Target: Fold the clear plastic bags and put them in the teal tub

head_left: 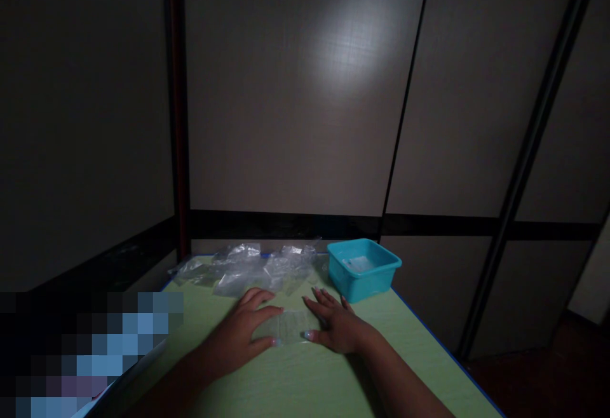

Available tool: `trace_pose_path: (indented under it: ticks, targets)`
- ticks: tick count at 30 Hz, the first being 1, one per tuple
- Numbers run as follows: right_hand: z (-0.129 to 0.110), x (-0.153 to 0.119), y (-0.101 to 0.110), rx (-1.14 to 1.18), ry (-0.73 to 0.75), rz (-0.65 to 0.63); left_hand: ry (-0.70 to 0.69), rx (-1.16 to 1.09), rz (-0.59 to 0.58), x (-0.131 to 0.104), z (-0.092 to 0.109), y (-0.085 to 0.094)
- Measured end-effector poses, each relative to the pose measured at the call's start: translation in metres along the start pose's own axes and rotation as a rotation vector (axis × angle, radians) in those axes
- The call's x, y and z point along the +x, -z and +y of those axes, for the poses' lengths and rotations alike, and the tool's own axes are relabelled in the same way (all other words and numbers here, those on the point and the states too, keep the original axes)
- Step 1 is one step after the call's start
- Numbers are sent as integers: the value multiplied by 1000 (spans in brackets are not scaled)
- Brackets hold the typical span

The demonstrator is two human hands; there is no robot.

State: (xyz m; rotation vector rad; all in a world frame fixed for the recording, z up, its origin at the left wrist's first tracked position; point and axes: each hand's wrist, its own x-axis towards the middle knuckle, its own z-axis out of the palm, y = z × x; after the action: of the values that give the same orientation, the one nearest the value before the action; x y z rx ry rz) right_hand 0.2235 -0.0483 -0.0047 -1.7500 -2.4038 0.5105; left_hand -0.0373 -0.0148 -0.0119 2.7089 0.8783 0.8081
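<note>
A clear plastic bag (293, 327) lies flat on the green table (286, 383), between my two hands. My left hand (248, 329) rests at its left end with the fingers spread and the thumb and a fingertip on the plastic. At the right end is my right hand (336, 323), fingers extended and thumb touching the bag. Behind the hands, several crumpled clear bags (252, 270) are spread along the table's far edge. A turquoise basket (361, 284) stands at the back right with something pale and flat inside.
Dark panelled doors (290, 119) rise just behind the table. The table's blue edge (443, 348) runs down on the right. A pixelated area covers the lower left corner.
</note>
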Motion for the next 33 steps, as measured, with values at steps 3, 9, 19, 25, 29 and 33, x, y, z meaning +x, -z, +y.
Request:
trace_pose_path:
  ticks: [3,9,19,25,29,33]
  targets:
    - [-1,-1,1,4,-5,-2,18,6,53,3,2,3]
    - [0,-1,1,7,-1,-7,93,53,177,3,0,4]
    - [-1,-1,3,3,-1,-19,284,-410,413,10,-5,9]
    - [-1,-2,3,10,-8,-18,399,-1014,254,7,-1,7]
    - [-2,-2,3,10,-7,-22,344,-1163,136,7,4,4]
    - [-1,-2,3,6,-3,-17,281,-1229,161,6,2,7]
